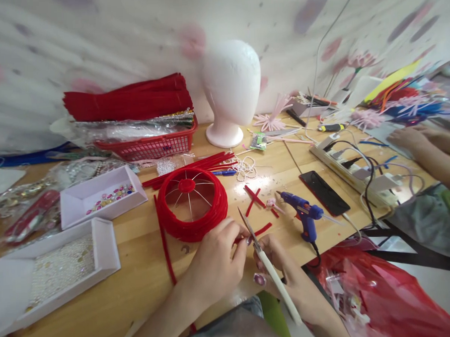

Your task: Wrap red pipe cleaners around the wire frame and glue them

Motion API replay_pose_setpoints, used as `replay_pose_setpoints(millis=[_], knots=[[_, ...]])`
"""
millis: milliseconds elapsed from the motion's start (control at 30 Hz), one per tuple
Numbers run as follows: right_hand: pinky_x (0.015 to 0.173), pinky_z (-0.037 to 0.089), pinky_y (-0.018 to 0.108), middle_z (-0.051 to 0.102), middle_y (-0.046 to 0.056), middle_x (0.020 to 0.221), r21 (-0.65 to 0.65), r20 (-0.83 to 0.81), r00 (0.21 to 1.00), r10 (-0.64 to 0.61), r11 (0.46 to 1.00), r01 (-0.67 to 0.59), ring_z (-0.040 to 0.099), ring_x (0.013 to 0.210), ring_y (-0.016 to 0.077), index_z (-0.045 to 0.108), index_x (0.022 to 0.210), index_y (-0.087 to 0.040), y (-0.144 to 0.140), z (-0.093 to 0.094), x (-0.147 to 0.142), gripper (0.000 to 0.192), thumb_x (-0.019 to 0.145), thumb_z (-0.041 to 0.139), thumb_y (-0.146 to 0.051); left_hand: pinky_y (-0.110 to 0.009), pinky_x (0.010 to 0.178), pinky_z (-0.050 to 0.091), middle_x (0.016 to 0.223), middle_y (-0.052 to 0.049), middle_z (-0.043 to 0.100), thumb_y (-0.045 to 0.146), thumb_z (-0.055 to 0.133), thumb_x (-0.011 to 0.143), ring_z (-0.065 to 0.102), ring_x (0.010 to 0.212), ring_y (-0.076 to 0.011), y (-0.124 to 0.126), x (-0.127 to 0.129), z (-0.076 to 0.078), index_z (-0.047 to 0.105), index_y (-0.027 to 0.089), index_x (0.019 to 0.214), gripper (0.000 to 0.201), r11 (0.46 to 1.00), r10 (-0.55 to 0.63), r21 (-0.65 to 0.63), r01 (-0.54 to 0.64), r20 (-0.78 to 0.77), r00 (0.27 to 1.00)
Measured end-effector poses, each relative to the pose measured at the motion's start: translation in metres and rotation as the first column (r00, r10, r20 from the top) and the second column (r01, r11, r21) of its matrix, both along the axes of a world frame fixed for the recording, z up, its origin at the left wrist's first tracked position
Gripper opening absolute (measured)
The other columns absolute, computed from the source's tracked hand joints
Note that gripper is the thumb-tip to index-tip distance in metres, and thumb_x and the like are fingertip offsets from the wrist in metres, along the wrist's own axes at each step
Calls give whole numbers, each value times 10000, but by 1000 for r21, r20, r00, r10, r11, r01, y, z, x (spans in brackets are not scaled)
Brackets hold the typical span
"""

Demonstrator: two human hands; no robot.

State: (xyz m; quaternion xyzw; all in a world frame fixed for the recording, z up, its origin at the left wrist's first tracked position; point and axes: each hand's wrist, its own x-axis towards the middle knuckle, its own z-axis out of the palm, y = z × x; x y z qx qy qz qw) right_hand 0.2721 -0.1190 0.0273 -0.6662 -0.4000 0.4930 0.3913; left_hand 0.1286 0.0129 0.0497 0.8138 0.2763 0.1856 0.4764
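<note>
Where the two hands meet at the near edge of the table (115,297), a short red pipe cleaner piece (258,231) is pinched between the fingers (239,231) of the left hand (216,265), its free end pointing right, just above the tabletop. The right hand (285,275) has its fingers closed around a pair of scissors with a white handle (268,266); the blades point up and left, and the tips lie against the red piece next to the left fingertips. Just beyond the left hand stands a round frame wrapped in red pipe cleaners (191,202), with thin white spokes meeting at a red hub. Cut red pieces (254,197) lie crossed on the table to the right of the frame, near a blue glue gun (303,214) and a black phone (324,192). A white power strip (354,175) with black cables lies further right. At the left are two white trays, one of pearl beads (61,270) and one of coloured gems (101,196). Behind them a red basket (149,144) carries a bundle of red pipe cleaners (128,98), beside a white foam head (231,88). Another person's hand (410,138) rests at the far right edge.
</note>
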Motion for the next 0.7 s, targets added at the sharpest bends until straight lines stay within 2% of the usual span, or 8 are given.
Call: replay_pose_setpoints(millis=[100,433,600,700], knots=[[704,406,290,444,-37,811,-6,-20,999,-44,999,44,445,754,154,439,916,-237,2,1,-3,427,830,731,-536,-296,759,452,916,-38,649,94,470,912,627,864,-183,0,0,0,574,198,853,158,1000,-5,22,6,-25,1000],[638,377,278,440,-40,766,60,-47,996,-75,995,77,404,694,141,406,860,-239,4,-11,-1,392,859,643,-551,-291,730,456,889,-39,648,115,453,931,631,846,-189,-5,5,-3,527,214,827,162,999,37,-28,-38,-37,999],[664,409,287,478,-27,785,71,37,998,-55,996,52,450,725,150,426,840,-230,9,-8,-1,312,862,640,-456,-300,750,462,878,-38,658,134,453,935,641,857,-196,-3,5,-6,517,217,831,147,996,61,-67,-64,-48,997],[585,411,266,481,-47,728,44,33,996,-83,996,82,480,630,130,422,820,-237,12,-12,-1,294,863,640,-430,-309,768,460,888,-39,666,154,440,951,640,866,-196,-1,4,-8,529,215,851,147,994,61,-89,-65,-43,997]])
